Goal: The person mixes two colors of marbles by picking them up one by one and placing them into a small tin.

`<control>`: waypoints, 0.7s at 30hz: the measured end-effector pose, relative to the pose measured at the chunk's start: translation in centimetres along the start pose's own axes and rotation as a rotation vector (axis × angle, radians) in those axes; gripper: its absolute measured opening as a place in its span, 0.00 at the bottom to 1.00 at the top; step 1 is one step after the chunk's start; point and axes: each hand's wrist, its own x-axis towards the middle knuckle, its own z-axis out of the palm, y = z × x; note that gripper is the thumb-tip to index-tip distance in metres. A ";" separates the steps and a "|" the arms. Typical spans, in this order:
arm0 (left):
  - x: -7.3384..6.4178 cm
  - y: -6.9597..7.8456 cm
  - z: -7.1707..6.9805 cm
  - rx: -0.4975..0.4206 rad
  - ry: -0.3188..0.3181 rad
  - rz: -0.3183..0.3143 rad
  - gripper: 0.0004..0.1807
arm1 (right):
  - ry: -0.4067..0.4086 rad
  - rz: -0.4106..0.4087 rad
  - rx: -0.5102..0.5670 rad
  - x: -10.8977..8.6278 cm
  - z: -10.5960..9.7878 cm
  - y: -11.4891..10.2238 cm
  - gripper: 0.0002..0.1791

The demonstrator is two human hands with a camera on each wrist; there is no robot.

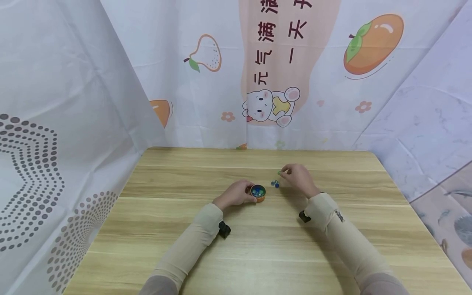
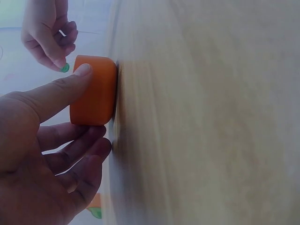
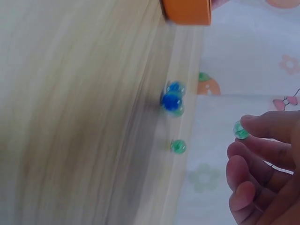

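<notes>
Left hand (image 1: 237,192) grips round orange container (image 2: 97,99) of blue and green glass marbles (image 1: 257,191); right hand (image 1: 298,178) pinches clear-green glass marble (image 3: 240,130).

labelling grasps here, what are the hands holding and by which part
Left hand: orange container, by its outer wall. Right hand: green marble, pinched by its sides.

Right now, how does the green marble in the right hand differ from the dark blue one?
The held marble is clear with green inside; the dark blue marble looks mostly blue. The held marble is pinched by the right hand, off the table; the dark blue marble rests on it, beside other marbles. Both are round and glassy.
</notes>
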 end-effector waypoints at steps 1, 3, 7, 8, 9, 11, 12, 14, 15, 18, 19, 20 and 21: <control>0.0 0.0 0.0 -0.003 -0.001 -0.002 0.28 | 0.000 -0.006 0.005 -0.1 0.0 -0.2 0.14; 0.0 0.0 0.0 -0.004 -0.003 -0.004 0.29 | -0.001 -0.018 0.009 -0.3 0.0 -0.6 0.14; 0.0 0.0 -0.1 -0.008 -0.004 -0.001 0.28 | -0.010 -0.032 0.012 -0.5 0.0 -1.1 0.13; 0.0 0.0 0.0 -0.009 -0.004 0.000 0.28 | -0.013 -0.035 0.011 -0.6 0.0 -1.2 0.13; 0.0 0.0 0.0 -0.010 -0.005 0.002 0.28 | -0.014 -0.038 0.009 -0.7 -0.1 -1.3 0.13; 0.0 0.0 0.0 -0.010 -0.006 0.004 0.28 | -0.016 -0.049 0.004 -0.7 -0.1 -1.5 0.13; 0.0 0.0 0.0 -0.008 -0.006 0.005 0.28 | -0.016 -0.056 0.002 -0.8 -0.1 -1.6 0.13; 0.0 0.0 0.0 -0.002 -0.007 0.005 0.29 | -0.015 -0.069 0.001 -0.9 -0.2 -1.9 0.13; 0.0 0.0 0.0 0.003 -0.006 0.005 0.30 | -0.012 -0.075 0.001 -0.9 -0.2 -2.0 0.13; 0.0 0.0 0.0 0.013 -0.007 0.003 0.30 | -0.004 -0.092 -0.003 -0.9 -0.1 -2.2 0.13; 0.1 0.0 -0.1 0.015 -0.008 0.003 0.30 | -0.003 -0.096 -0.003 -0.9 -0.1 -2.3 0.13; 0.1 0.1 -0.1 0.018 -0.009 0.003 0.31 | -0.003 -0.101 -0.004 -0.9 0.0 -2.4 0.13; 0.1 0.1 -0.1 0.019 -0.009 0.004 0.31 | -0.002 -0.110 0.001 -0.9 0.0 -2.4 0.13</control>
